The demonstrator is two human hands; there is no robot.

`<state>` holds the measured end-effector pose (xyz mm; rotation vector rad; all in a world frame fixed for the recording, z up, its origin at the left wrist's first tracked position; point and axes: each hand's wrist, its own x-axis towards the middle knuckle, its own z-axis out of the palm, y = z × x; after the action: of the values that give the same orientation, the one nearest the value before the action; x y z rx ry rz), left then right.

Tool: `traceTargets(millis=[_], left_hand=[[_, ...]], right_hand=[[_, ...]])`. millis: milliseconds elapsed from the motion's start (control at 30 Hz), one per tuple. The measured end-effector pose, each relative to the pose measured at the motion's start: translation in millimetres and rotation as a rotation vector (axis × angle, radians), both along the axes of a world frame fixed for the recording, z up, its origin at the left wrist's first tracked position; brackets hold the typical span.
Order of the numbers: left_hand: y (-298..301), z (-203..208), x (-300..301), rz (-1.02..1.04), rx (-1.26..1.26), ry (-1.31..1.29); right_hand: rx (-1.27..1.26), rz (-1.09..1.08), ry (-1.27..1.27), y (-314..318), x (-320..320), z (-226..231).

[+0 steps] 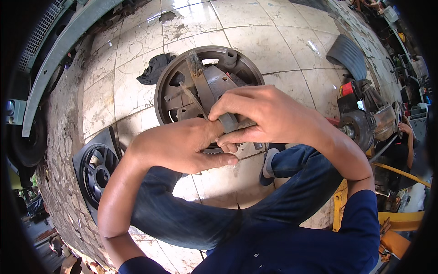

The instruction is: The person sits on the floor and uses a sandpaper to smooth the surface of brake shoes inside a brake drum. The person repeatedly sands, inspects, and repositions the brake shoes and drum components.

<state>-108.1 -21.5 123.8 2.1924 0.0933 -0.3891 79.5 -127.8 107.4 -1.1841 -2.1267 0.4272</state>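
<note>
My right hand (262,114) pinches a small dark grey block-like piece (228,122) between thumb and fingers. My left hand (182,142) meets it from the other side. Its thumb stretches out below, while its other fingers curl in and are partly hidden, so what they hold is unclear. Just beyond both hands, a brown-grey metal wheel (160,98) lies flat on the tiles. In it rest a brush (195,64) with worn bristles, a short metal bushing (231,57), a flat metal plate (216,82) and a thin strip (190,97).
A black cloth (155,69) lies left of the wheel. Nearer on that side is a black fan in a square frame (96,171). At the right are a curved ribbed grey sheet (349,57), a motor-like machine part (358,128), yellow bars (401,220) and another person's arm (408,141).
</note>
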Motion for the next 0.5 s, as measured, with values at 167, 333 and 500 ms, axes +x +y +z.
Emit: traceTargets(millis=[167,333,500], left_hand=[[-21,8,-5,0.075,0.213,-0.299],[-28,9,-18,0.008,0.469,-0.532],[15,18,-52,0.335,0.718,-0.423]], right_hand=[[-0.34,0.018,0.185,-9,4,16],[-0.393,0.098,0.224,-22,8,29],[-0.264,-0.263,0.358,-26,78,18]])
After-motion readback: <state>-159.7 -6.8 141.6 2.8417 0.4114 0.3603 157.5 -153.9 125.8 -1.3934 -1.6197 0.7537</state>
